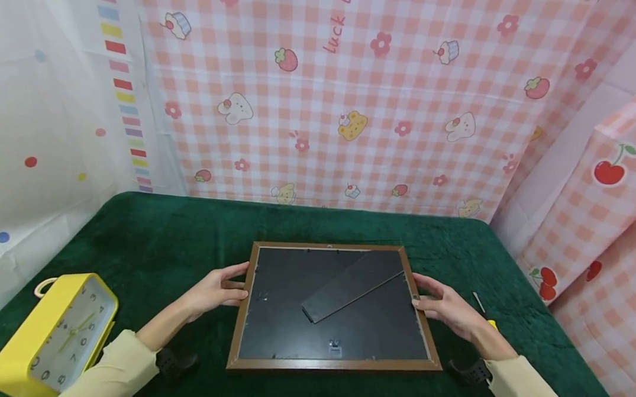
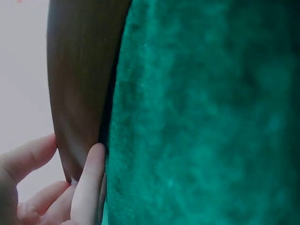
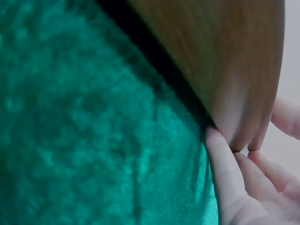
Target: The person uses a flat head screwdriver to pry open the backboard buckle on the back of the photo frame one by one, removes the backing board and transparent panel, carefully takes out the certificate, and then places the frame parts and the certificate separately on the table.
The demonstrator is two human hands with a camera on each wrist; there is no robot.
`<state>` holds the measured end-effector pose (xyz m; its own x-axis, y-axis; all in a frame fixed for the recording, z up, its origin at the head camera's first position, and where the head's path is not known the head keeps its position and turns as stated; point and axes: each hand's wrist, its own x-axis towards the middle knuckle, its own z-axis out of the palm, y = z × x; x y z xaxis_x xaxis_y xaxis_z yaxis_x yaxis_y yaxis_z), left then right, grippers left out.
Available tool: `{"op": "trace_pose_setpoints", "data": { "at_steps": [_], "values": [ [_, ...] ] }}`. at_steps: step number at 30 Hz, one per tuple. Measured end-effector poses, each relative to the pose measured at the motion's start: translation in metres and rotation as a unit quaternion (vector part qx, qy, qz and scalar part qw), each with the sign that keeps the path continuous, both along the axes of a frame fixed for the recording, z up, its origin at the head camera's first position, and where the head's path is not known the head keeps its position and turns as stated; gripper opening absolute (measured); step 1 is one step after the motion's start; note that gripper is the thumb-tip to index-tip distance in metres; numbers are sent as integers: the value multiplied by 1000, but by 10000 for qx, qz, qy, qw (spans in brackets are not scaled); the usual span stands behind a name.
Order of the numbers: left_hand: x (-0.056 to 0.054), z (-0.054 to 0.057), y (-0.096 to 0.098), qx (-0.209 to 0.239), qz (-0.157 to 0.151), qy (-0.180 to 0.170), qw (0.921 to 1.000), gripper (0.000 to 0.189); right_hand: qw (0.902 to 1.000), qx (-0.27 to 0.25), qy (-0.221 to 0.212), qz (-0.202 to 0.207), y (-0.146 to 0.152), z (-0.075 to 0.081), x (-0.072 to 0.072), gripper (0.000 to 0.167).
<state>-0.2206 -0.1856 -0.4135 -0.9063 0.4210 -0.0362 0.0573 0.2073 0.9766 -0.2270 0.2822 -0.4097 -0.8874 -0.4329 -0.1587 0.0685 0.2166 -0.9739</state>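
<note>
A picture frame (image 1: 337, 365) with a brown rim lies back side up in the middle of the green cloth. Its black backing board (image 1: 365, 331) carries a slanting stand leg (image 1: 340, 294) and small metal fittings. My left hand (image 1: 215, 292) grips the left side of the rim, and my right hand (image 1: 446, 308) grips the right side. Both wrist views show fingers against the brown edge of the frame (image 2: 84, 70), (image 3: 220, 61). A dark strip separates that edge from the cloth; whether the frame is lifted I cannot tell.
A yellow alarm clock (image 1: 41, 322) stands at the left, near my left forearm. Beyond my right hand lies a screwdriver (image 1: 478, 303) with a yellow handle, partly hidden by the wrist. Checked curtains (image 1: 322, 104) hang behind the green-covered table (image 1: 189, 228).
</note>
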Motion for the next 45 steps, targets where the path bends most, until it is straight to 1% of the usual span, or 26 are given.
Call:
{"op": "trace_pose_setpoints", "data": {
  "at_steps": [5,10,14,19,25,27,29,31,33,36,39,40,42,43,45],
  "values": [
    [-4,-1,1,-138,18,28,9999,65,9999,160,1,-46,0,0,-1,70],
    [-6,-2,1,-187,19,57,9998,65,9978,615,229,-109,-1,1,-2,71],
    [-6,-2,1,-299,68,65,9995,64,9952,870,423,-179,-2,1,-2,69],
    [-6,-2,2,-400,51,72,9992,64,9943,883,560,-190,-1,-3,-4,65],
    [-5,2,3,-524,20,161,9985,64,9930,894,739,-209,-2,-2,-6,62],
    [-2,5,3,-681,48,152,9976,66,9929,916,741,-183,-2,0,-7,62],
    [3,9,4,-955,14,192,9952,70,9932,922,698,-138,-3,1,-10,62],
    [11,14,4,-1366,-133,318,9900,75,9937,923,613,-134,-4,3,-14,63],
    [20,21,4,-1826,-365,507,9812,81,9937,948,586,-93,-5,5,-20,64],
    [37,28,6,-2406,-839,740,9641,92,9935,1012,506,-137,-7,7,-32,66],
    [54,34,12,-2913,-1161,797,9462,102,9923,1137,458,-150,-9,9,-46,69],
    [58,34,14,-3075,-1208,817,9403,105,9917,1195,424,-186,-10,9,-51,69],
    [64,35,19,-3390,-1201,873,9290,108,9902,1317,423,-169,-11,10,-59,71],
    [66,35,20,-3505,-1162,900,9250,108,9893,1386,421,-165,-12,10,-63,72],
    [68,35,22,-3599,-1087,978,9215,109,9869,1544,437,-146,-13,9,-69,73]
  ]
}}
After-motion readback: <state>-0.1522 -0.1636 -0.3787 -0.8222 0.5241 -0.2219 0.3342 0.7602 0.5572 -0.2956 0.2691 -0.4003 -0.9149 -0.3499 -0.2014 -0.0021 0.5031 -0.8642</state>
